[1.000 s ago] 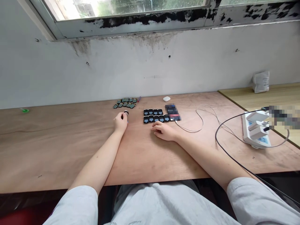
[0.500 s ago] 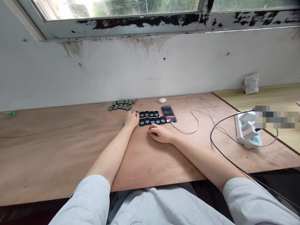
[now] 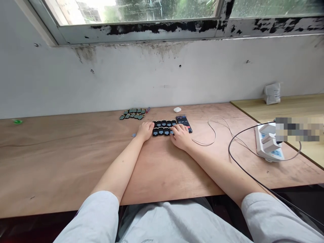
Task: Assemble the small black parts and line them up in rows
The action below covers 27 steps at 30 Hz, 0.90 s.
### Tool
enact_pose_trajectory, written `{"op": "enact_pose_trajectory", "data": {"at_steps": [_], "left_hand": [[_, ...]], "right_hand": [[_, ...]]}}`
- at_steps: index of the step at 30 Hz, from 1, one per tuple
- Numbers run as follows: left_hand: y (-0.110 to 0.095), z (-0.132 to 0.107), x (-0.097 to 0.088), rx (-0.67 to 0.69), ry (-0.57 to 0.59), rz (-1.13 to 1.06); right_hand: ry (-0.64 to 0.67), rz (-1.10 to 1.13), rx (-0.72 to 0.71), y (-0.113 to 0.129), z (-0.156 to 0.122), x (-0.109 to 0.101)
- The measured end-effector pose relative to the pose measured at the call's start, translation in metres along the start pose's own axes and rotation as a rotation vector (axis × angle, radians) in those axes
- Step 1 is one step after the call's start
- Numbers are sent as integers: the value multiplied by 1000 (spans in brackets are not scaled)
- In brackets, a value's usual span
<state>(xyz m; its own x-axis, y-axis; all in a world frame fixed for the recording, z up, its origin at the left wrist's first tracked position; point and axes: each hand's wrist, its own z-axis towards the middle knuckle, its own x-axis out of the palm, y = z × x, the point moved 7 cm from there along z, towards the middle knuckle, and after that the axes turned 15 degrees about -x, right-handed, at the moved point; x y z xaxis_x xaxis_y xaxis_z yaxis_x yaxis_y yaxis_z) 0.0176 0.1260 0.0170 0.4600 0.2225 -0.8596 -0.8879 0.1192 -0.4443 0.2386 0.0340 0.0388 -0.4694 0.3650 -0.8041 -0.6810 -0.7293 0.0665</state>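
Two rows of small black rectangular pieces with blue-grey pads (image 3: 161, 131) lie side by side on the wooden table; their exact kind is too small to make out. At the rows' left end rests my left hand (image 3: 145, 131), its fingers extended and close together against the outermost pieces. My right hand (image 3: 181, 136) is palm down at the other end, fingers apart and touching the front row, partly covering its last pieces. Just beyond it lies a phone (image 3: 182, 120) with a running timer on its screen. A small light-blue scrap (image 3: 134, 135) sits left of my left hand.
Farther back are several dark flat pieces with grey-green faces (image 3: 132, 114), a small pen-like object (image 3: 148, 110) and a white case (image 3: 177, 109). A white cable (image 3: 202, 145) runs right toward a power strip (image 3: 269, 143). A black cable (image 3: 231, 152) loops beside my right forearm.
My right hand has moved forward and right from the table onto the front row's right end, its fingers spreading. My left hand stays at the left end. The view has shifted slightly.
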Motion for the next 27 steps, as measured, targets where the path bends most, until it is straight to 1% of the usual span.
{"op": "enact_pose_trajectory", "data": {"at_steps": [3,5,7,10,13,17,21,24,27], "left_hand": [[2,-3,-1,11,30,-21],[3,-7,-1,20,59,-28],[4,-12,-4,33,63,-25],[4,-26,-13,68,-4,2],[0,-47,-25,140,-73,45],[-9,-76,-37,224,-77,81],[-24,-97,-39,324,-41,103],[-34,-103,-37,373,-18,110],[-39,-102,-37,369,-14,87]], "right_hand": [[-6,-72,60,-13,-3,-1],[12,-95,95,-19,-6,2],[28,-115,116,-23,-8,5],[51,-130,122,-24,-9,8],[77,-102,127,-23,-9,10],[58,-100,97,-13,-7,4],[6,-71,53,0,-6,-4],[-10,-4,-7,12,-5,-6],[13,49,-112,26,-3,-4]]}}
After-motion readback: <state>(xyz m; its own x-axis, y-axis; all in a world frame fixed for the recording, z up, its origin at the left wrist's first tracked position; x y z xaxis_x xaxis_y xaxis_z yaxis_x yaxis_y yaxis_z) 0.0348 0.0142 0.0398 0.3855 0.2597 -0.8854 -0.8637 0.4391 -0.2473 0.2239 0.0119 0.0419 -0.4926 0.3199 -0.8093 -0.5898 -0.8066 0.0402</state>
